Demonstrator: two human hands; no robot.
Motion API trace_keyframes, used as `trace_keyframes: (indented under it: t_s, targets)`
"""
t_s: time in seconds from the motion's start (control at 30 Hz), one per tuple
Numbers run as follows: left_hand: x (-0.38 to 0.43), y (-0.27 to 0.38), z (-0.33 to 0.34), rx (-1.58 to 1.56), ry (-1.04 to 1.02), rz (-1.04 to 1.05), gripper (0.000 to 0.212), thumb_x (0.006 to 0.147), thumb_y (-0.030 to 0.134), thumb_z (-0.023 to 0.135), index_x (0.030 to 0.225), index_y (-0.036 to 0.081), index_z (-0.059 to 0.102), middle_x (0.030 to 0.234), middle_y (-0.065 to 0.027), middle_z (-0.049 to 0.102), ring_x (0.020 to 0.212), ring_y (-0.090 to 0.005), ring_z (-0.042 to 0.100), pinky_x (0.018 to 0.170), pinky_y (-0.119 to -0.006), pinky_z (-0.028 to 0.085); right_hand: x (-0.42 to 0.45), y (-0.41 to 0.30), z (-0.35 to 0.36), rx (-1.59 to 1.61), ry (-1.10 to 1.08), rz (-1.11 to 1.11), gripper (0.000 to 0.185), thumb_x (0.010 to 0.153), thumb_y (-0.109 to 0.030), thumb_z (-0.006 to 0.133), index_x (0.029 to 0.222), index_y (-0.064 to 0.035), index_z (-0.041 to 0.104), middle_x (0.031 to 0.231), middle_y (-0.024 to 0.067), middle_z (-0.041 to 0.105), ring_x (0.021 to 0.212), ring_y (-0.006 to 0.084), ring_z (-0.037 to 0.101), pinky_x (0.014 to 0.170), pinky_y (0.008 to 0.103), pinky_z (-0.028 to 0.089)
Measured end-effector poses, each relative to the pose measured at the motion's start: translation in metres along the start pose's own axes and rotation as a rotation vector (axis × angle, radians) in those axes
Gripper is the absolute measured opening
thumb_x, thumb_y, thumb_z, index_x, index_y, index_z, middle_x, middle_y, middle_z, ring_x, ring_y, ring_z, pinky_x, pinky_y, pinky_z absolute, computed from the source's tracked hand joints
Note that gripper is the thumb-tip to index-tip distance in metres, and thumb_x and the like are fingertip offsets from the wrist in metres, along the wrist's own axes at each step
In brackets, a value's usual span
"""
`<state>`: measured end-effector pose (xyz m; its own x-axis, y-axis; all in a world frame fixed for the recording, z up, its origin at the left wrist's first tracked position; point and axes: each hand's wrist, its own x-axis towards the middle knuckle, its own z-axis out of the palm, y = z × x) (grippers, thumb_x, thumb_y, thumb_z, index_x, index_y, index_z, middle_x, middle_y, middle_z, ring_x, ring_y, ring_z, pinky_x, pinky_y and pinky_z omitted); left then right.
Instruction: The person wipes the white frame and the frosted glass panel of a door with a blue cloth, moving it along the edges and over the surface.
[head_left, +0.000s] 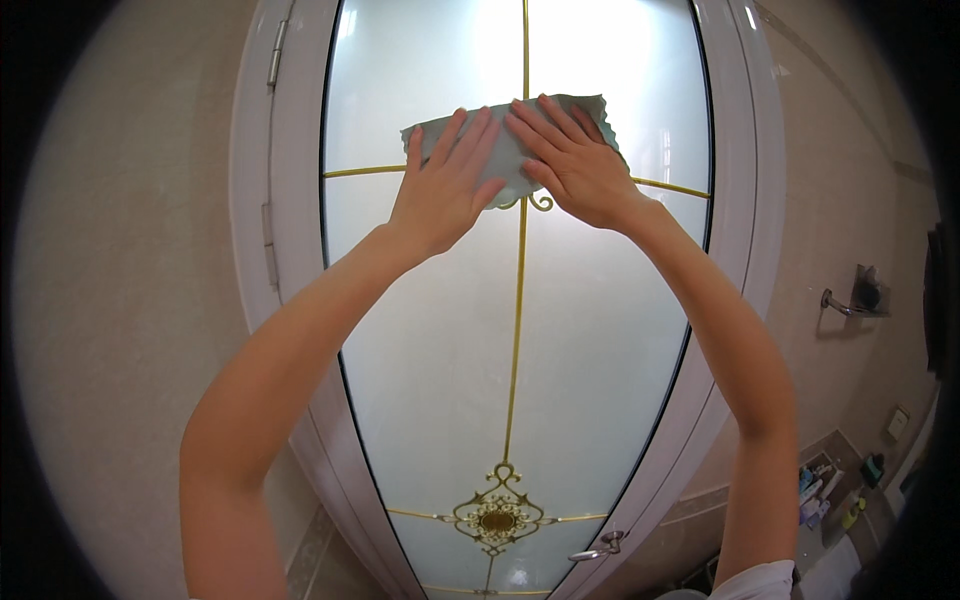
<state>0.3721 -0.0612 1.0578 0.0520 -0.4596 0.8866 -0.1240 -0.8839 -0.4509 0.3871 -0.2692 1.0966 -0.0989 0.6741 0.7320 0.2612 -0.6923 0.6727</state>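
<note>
A grey-green cloth (504, 161) lies spread flat against the frosted glass panel (442, 315) of a white-framed door. My left hand (448, 180) presses on the cloth's left part, fingers apart and pointing up. On its right part rests my right hand (574, 161), palm down with the fingers slightly spread. Both hands pin the cloth to the glass without gripping it. The cloth covers the crossing of the gold strips, and gold scrolls show just below its edge. Lower on the glass is a round gold ornament (498, 519).
A metal door handle (598, 546) sits at the lower right of the door, and hinges (277, 54) line its left side. On the right wall is a metal holder (855, 304). Toiletries (817, 491) stand at the lower right near a wall switch (898, 422).
</note>
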Motion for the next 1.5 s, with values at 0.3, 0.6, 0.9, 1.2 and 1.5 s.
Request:
trace_keyframes:
  t_s: [0.3, 0.6, 0.9, 1.2, 1.5]
  targets:
    - [0.041, 0.003, 0.009, 0.043, 0.048, 0.010, 0.058, 0.095, 0.039, 0.032, 0.143, 0.012, 0.016, 0.149, -0.0040, 0.016, 0.137, -0.0254, 0.014, 0.107, -0.055, 0.011, 0.001, 0.035, 0.002, -0.053, 0.026, 0.054, 0.047, 0.096, -0.034, 0.029, 0.140, -0.0173, 0.029, 0.146, -0.0011, 0.026, 0.136, 0.0223, 0.020, 0.111, 0.0430, 0.017]
    - [0.069, 0.003, 0.017, 0.102, 0.064, -0.025, 0.056, 0.096, 0.044, 0.023, 0.144, 0.016, 0.015, 0.149, -0.0009, 0.015, 0.138, -0.0215, 0.013, 0.110, -0.050, 0.006, -0.001, 0.059, 0.005, -0.137, 0.054, 0.071, 0.048, 0.097, -0.038, 0.025, 0.142, -0.0205, 0.024, 0.147, -0.0030, 0.023, 0.136, 0.0200, 0.018, 0.112, 0.0430, 0.013]
    - [0.066, 0.018, 0.013, 0.060, 0.046, -0.019, 0.055, 0.096, 0.042, 0.026, 0.144, 0.016, 0.016, 0.149, -0.0008, 0.016, 0.138, -0.0235, 0.012, 0.109, -0.051, 0.008, -0.013, 0.056, 0.000, -0.120, 0.063, 0.111, 0.050, 0.096, -0.041, 0.027, 0.141, -0.0200, 0.026, 0.147, -0.0029, 0.022, 0.137, 0.0189, 0.016, 0.112, 0.0435, 0.010]
    - [0.060, 0.039, 0.012, 0.047, 0.024, -0.020, 0.054, 0.096, 0.038, 0.030, 0.143, 0.015, 0.018, 0.149, -0.0017, 0.016, 0.137, -0.0241, 0.014, 0.108, -0.052, 0.008, -0.032, 0.056, -0.010, -0.038, 0.039, 0.100, 0.050, 0.096, -0.039, 0.029, 0.141, -0.0194, 0.026, 0.147, -0.0025, 0.022, 0.137, 0.0199, 0.017, 0.112, 0.0443, 0.012]
    - [0.050, 0.064, 0.006, 0.046, -0.057, -0.043, 0.055, 0.095, 0.038, 0.029, 0.143, 0.014, 0.018, 0.149, -0.0014, 0.016, 0.138, -0.0221, 0.013, 0.109, -0.051, 0.009, -0.056, 0.059, -0.021, 0.002, 0.006, 0.061, 0.049, 0.096, -0.038, 0.030, 0.140, -0.0187, 0.027, 0.147, -0.0025, 0.023, 0.136, 0.0199, 0.017, 0.112, 0.0439, 0.013]
